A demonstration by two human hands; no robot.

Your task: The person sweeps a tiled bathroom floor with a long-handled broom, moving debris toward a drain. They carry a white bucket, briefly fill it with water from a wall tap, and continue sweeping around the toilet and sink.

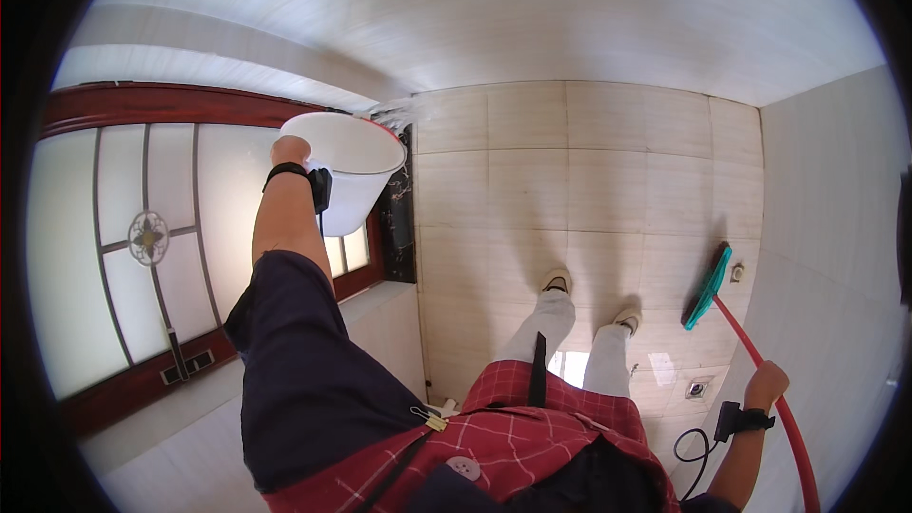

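My left hand (291,150), arm stretched out, grips the rim of a white bucket (356,195). The bucket is tilted with its mouth toward the far right, beside the dark red-framed door or window panel. What looks like water splashes (399,114) past its rim near the wall corner. My right hand (766,384) is wrapped round the red handle of a long-handled floor brush (708,287). Its teal head rests on the tiles at the right; whether its dark edge is bristle or rubber I cannot tell. Each wrist wears a black strapped device.
Beige floor tiles (608,185) lie between pale walls. My feet (556,281) stand on them. A floor drain (698,388) sits near the right wall, with a small fitting (737,273) by the brush head. The frosted-glass panel (157,237) with dark bars fills the left.
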